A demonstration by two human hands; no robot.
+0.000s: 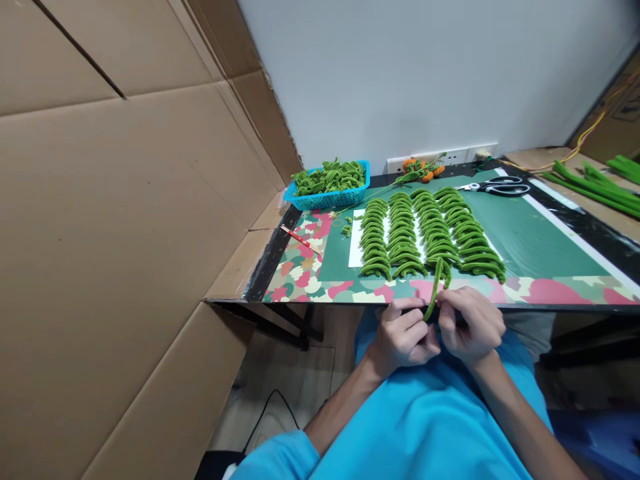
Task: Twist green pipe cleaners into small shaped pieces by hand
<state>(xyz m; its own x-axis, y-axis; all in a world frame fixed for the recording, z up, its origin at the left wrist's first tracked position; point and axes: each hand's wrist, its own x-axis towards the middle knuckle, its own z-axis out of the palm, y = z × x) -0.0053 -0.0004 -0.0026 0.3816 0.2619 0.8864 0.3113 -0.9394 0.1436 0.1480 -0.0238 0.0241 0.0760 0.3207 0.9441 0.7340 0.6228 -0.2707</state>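
Observation:
Both hands are close together at the table's front edge, over the lap. My left hand (407, 335) has its fingers closed round the lower end of a fuzzy green stem (436, 287). The fingers of my right hand (470, 321) pinch at the same green piece from the right side. Its upper part sticks up in a narrow loop. Just behind the hands, curved green pieces (400, 233) lie in several columns on a white sheet (355, 243). A blue basket (327, 199) heaped with more green pieces stands at the back left.
Black-handled scissors (505, 187) lie at the back right, near long green stems (595, 187). Orange flowers (424, 169) rest by the wall socket. A red and white strip (301, 241) lies on the left of the table (540, 233). Cardboard (125, 220) walls the left side.

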